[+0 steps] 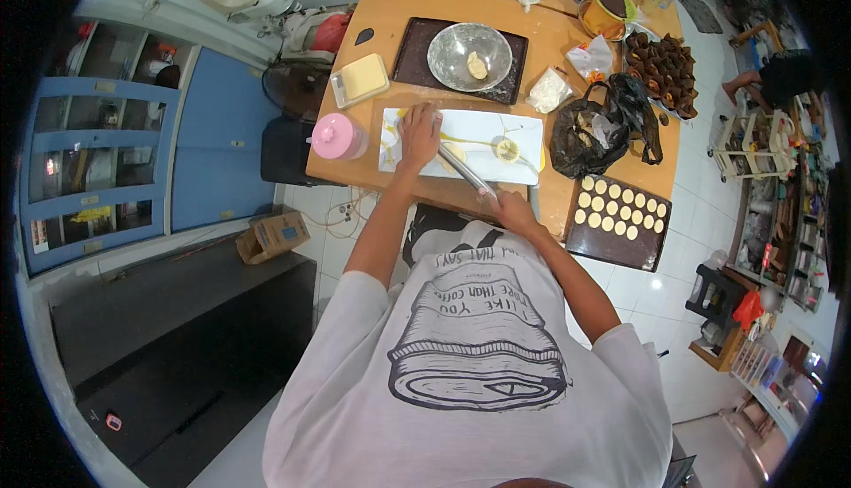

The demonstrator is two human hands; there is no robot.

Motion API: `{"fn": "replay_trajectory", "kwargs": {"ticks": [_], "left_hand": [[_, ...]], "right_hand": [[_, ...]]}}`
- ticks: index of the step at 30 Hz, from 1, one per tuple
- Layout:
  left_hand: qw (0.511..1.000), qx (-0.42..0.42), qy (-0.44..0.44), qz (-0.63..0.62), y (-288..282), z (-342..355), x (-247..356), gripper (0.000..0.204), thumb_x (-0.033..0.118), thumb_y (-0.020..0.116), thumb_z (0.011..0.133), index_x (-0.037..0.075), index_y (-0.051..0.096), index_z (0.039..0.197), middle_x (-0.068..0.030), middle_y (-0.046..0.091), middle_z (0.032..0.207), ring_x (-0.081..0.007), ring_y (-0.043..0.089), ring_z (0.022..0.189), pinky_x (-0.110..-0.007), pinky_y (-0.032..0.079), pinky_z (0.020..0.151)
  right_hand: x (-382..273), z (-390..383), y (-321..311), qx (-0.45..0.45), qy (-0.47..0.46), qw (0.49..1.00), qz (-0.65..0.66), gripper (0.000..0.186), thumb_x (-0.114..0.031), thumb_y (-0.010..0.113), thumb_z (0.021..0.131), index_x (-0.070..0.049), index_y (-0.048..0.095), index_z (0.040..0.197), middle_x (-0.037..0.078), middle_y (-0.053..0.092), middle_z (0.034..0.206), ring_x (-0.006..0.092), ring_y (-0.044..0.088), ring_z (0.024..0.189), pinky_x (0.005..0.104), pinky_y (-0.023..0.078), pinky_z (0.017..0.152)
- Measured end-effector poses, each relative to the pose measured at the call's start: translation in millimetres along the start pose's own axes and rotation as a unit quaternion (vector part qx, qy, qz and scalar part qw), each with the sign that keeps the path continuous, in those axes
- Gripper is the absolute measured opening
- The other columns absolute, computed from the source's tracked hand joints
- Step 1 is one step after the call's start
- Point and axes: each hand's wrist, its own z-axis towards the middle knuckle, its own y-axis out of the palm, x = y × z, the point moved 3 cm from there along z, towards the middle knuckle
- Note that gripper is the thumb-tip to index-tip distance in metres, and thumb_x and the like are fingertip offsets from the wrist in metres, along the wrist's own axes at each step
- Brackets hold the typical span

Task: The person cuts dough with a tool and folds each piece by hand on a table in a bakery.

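Note:
A silvery metal rolling pin [462, 167] lies slantwise over a white patterned board [527, 133] on the table. My left hand [419, 136] is closed round its far left end, and my right hand [514, 211] grips its near right end at the table's front edge. Beneath the pin shows a flattened piece of pale dough [449, 153], partly hidden. Behind the board, a metal bowl [446, 47] with a lump of dough [477, 66] in it stands on a dark tray [412, 56].
Left of the board are a pink-lidded container [337, 137] and a tub of pale yellow stuff [362, 78]. At right lie a black plastic bag [576, 147], a white bag [550, 89], a tray of pale dough rounds [612, 238] and a heap of brown cups [660, 71].

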Motion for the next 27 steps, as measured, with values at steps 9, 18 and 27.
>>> {"fn": "replay_trajectory", "kwargs": {"ticks": [9,18,27], "left_hand": [[0.993,-0.022,0.071,0.089,-5.2,-20.1,-20.3,0.049,0.022,0.045,0.104,0.015,0.044,0.152,-0.0127,0.042,0.154,-0.0379,0.033,0.145,-0.057,0.018,0.117],[0.983,-0.024,0.034,0.181,-14.6,-36.9,-20.7,0.051,0.028,0.04,0.107,0.016,0.04,0.156,-0.0085,0.035,0.161,-0.0349,0.027,0.148,-0.063,0.008,0.117],[0.998,-0.035,0.015,0.056,8.1,-0.3,12.4,0.042,0.022,0.052,0.101,0.011,0.051,0.141,-0.0068,0.042,0.156,-0.0315,0.026,0.149,-0.072,0.012,0.112]], "right_hand": [[-3.8,-7.6,13.9,0.113,-0.123,0.971,-0.172,0.037,-0.034,0.057,0.099,-0.002,0.053,0.116,0.023,0.07,0.082,0.0403,0.069,0.067,0.0527,0.054,0.057],[0.2,-3.5,6.3,0.156,-0.19,0.941,-0.23,0.037,-0.029,0.062,0.094,-0.001,0.051,0.116,0.023,0.07,0.085,0.0408,0.07,0.069,0.0521,0.054,0.057],[5.9,-2.6,0.5,0.106,-0.119,0.983,-0.086,0.05,-0.045,0.061,0.098,0.004,0.059,0.11,0.03,0.066,0.075,0.048,0.066,0.072,0.0567,0.05,0.064]]}}
